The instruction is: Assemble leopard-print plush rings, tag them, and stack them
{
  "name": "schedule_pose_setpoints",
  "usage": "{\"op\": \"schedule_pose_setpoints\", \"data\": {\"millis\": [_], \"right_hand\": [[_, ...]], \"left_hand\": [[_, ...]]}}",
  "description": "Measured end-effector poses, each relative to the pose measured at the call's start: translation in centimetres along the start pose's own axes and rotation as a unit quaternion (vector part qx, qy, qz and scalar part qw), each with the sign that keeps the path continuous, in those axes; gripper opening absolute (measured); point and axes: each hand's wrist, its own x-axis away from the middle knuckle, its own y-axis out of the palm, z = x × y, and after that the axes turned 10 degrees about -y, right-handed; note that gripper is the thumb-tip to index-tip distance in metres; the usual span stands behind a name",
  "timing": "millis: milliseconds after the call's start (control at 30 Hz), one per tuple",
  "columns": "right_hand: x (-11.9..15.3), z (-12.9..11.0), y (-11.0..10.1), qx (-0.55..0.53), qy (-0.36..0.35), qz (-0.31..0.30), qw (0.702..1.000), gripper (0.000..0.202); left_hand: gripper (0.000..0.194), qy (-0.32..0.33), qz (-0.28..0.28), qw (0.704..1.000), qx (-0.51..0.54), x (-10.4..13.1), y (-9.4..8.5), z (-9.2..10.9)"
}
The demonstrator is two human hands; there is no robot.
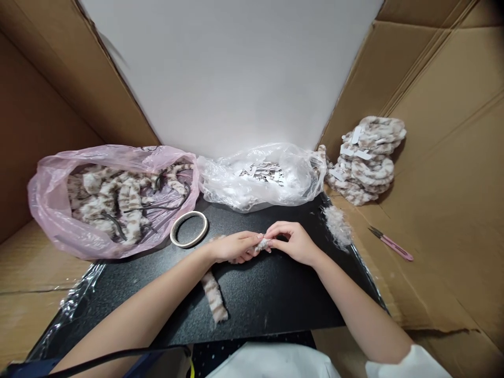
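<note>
Black counter (271,299) lies under my hands; my left (232,247) and right fingers (277,236) pinch the fur strip (214,296) over its middle, one end trailing. Relative to the tape roll (189,243), the pink bag (51,205) sits just left, the clear bag (220,197) behind and right; the fur pile (374,157), fluff (337,226) and snips (390,244) lie far right.

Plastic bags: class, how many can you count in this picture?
2. The pink bag is on the left, holding furry strips; the clear bag is beside it, against the white wall.
</note>
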Motion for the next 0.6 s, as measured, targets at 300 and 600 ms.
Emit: {"op": "schedule_pose_setpoints", "data": {"millis": [300, 600], "right_hand": [[0.00, 0.17, -0.37, -0.055, 0.017, -0.001, 0.998, 0.013], [-0.07, -0.04, -0.51, -0.068, 0.016, 0.004, 0.998, 0.011]], "left_hand": [[0.056, -0.029, -0.040, 0.999, -0.002, 0.36, 0.33, 0.33], [0.046, 0.040, -0.012, 0.996, 0.075, -0.10, 0.72, 0.15]]}}
